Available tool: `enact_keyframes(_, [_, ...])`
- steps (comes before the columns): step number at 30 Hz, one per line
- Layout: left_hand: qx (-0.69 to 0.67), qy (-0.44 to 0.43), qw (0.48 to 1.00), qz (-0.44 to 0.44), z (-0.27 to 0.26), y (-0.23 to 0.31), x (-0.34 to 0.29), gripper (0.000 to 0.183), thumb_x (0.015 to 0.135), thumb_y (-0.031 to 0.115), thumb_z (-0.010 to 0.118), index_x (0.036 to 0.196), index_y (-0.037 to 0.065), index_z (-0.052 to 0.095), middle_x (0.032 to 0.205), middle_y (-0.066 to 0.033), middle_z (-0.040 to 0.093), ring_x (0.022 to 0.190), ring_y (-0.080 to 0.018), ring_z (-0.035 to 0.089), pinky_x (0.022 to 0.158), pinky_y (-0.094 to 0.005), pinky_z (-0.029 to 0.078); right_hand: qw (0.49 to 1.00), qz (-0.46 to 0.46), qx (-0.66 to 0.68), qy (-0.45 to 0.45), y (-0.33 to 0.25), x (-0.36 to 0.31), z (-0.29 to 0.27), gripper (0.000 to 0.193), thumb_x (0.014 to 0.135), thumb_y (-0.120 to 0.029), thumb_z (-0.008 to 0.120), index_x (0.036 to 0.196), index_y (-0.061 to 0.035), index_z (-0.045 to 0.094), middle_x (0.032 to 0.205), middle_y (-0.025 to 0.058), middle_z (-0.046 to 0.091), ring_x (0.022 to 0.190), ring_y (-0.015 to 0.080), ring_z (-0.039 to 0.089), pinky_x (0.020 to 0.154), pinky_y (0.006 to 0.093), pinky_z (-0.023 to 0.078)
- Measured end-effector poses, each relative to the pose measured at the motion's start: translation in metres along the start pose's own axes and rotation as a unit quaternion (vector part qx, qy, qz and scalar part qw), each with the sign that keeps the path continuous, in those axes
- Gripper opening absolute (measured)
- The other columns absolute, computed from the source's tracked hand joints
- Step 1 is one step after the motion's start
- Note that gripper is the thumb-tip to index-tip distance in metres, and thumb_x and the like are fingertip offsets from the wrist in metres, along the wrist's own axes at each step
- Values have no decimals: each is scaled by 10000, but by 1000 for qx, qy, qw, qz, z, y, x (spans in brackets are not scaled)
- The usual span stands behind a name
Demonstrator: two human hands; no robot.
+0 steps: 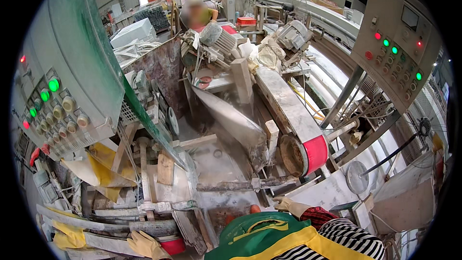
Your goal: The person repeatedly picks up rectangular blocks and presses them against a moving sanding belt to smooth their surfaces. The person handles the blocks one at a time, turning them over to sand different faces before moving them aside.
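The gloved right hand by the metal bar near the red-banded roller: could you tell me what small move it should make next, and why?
Probably ease the right hand back a little. Its glove sits at the end of the dusty metal bar, just below the red-banded roller and its belt. The left hand rests low on the grey rail, well clear of them.

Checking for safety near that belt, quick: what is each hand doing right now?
Left hand: gloved, resting on a dusty bar, grip cannot be told.
Right hand: gloved, by the machine frame, grip cannot be told.
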State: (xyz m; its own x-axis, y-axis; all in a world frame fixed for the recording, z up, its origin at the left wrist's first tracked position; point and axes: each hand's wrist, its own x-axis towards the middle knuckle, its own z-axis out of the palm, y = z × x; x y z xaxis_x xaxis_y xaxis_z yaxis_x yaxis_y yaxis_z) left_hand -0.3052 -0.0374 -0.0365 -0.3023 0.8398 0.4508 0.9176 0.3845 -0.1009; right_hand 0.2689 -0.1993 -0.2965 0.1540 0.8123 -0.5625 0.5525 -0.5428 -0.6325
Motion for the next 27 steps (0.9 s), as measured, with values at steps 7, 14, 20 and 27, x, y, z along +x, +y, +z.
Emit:
enact_keyframes(7, [-13,55,998,13,18,2,-7,373,977,293,478,1172,-9,577,1176,-173,638,1160,-434,506,994,-493,384,998,36,52,-5,14,-2,-4,571,818,-220,674,1370,-148,545,1065,167,711,862,211,715,775,331,581])
enact_keyframes(14, [-29,83,996,12,6,13,-9,325,963,275,496,1090,-15,567,1080,-191,616,1101,-417,518,956,-487,403,994,82,72,-5,13,-5,-3,630,743,-386,691,1348,-257,574,1135,204,678,1046,335,658,942,401,515])
enact_keyframes(20, [-64,-50,997,-8,-16,16,4,397,958,273,514,1218,-24,558,1127,-227,632,1062,-422,553,924,-455,448,998,63,13,-7,24,10,6,572,800,-219,666,1349,-106,553,1068,183,712,873,232,715,793,335,575])
enact_keyframes(27, [42,-42,985,-165,-26,-22,-5,671,881,439,596,1416,72,428,1228,-276,555,1083,-397,535,869,-564,426,994,93,54,-25,-4,23,-1,563,817,-338,663,1357,-227,547,1137,151,681,952,269,674,851,359,529])
